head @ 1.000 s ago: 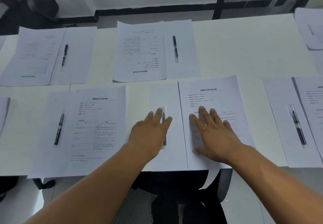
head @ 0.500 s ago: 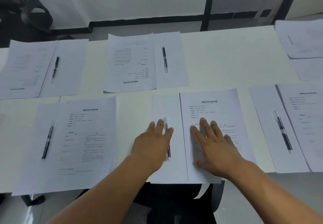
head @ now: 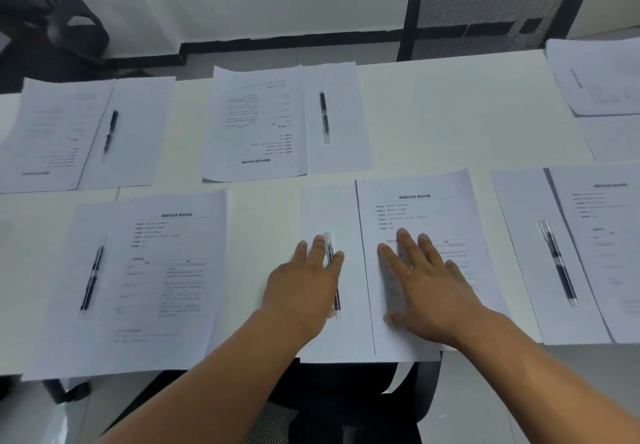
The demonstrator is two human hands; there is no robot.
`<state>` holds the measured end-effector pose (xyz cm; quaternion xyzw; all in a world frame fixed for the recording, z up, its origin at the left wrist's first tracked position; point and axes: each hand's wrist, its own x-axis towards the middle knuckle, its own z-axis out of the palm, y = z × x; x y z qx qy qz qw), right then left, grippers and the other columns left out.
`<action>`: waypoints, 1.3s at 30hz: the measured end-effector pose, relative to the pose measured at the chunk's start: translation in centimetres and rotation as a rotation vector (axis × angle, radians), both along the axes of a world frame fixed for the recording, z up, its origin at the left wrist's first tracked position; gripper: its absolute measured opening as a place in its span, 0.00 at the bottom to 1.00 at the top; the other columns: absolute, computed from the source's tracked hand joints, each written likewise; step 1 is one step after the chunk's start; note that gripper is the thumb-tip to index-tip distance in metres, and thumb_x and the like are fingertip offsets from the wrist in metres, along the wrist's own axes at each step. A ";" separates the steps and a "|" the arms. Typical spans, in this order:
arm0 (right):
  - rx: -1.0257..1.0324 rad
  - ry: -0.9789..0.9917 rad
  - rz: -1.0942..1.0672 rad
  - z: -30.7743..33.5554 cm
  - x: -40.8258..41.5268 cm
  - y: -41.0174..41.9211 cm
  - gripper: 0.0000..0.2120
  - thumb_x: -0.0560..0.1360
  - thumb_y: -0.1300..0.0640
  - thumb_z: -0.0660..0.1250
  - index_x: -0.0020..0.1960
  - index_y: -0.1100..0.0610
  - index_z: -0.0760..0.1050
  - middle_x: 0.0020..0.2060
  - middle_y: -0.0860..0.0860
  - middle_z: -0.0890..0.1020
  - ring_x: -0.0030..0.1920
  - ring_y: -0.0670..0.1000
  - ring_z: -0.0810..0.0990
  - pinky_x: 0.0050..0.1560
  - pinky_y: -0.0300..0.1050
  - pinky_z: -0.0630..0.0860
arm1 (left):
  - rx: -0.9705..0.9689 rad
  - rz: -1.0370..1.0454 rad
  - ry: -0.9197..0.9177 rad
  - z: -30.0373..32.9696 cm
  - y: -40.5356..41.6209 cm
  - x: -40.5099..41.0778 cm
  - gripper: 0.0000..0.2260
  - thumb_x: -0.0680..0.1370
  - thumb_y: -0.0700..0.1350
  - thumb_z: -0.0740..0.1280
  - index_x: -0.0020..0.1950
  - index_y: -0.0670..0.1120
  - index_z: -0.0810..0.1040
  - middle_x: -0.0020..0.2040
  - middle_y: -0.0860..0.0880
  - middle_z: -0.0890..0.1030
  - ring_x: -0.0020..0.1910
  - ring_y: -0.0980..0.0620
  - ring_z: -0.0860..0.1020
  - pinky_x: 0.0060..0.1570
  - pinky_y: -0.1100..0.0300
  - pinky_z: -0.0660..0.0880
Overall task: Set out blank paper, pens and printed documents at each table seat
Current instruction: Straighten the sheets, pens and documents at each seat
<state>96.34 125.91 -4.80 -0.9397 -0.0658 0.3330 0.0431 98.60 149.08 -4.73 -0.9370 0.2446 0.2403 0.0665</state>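
My left hand point(head: 304, 284) lies flat, fingers spread, on a blank sheet point(head: 329, 215) at the near middle seat, partly over a clear black-ink pen point(head: 333, 277) that lies lengthwise on the sheet. My right hand point(head: 426, 284) presses flat on the printed document point(head: 422, 201) just right of that sheet. Neither hand grips anything. The sheets overhang the table's near edge slightly.
On the white table point(head: 450, 104), similar sets lie at the near left seat with its pen point(head: 92, 274), near right seat with its pen point(head: 557, 263), and two far seats with their pens point(head: 323, 116) point(head: 110, 132). Loose papers point(head: 595, 76) sit far right. Black mesh chairs point(head: 491, 11) stand beyond and below.
The camera has tilted up and the view shifted, so the table sits lower in frame. Both hands stay flat on the same sheets; the papers look unmoved.
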 end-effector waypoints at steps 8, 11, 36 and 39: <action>-0.030 0.006 -0.001 -0.1 -1.1 0.7 0.55 0.79 0.35 0.70 0.87 0.45 0.32 0.85 0.51 0.27 0.86 0.62 0.32 0.82 0.70 0.57 | -0.001 0.009 -0.005 -0.2 -0.1 0.0 0.45 0.82 0.57 0.75 0.89 0.53 0.49 0.90 0.43 0.46 0.88 0.36 0.53 0.69 0.42 0.78; -0.029 0.003 0.004 0.0 -1.2 0.8 0.55 0.79 0.35 0.70 0.87 0.45 0.32 0.85 0.51 0.28 0.86 0.62 0.33 0.82 0.70 0.58 | 0.006 0.009 -0.009 -0.2 -0.1 0.0 0.45 0.82 0.56 0.76 0.89 0.53 0.49 0.90 0.43 0.46 0.88 0.37 0.53 0.68 0.43 0.78; 0.034 -0.055 0.011 3.0 -0.8 2.0 0.54 0.79 0.39 0.73 0.88 0.49 0.38 0.88 0.49 0.37 0.88 0.59 0.37 0.84 0.67 0.53 | 0.060 0.026 -0.015 3.8 -0.2 -0.5 0.41 0.82 0.56 0.75 0.88 0.52 0.54 0.90 0.42 0.50 0.87 0.36 0.56 0.73 0.42 0.72; 0.031 -0.077 0.026 4.4 -0.6 2.5 0.53 0.79 0.39 0.72 0.88 0.49 0.38 0.88 0.50 0.38 0.88 0.59 0.37 0.85 0.67 0.52 | 0.065 0.027 -0.028 4.8 0.1 -0.7 0.42 0.82 0.55 0.75 0.88 0.53 0.52 0.90 0.42 0.48 0.88 0.36 0.55 0.73 0.42 0.72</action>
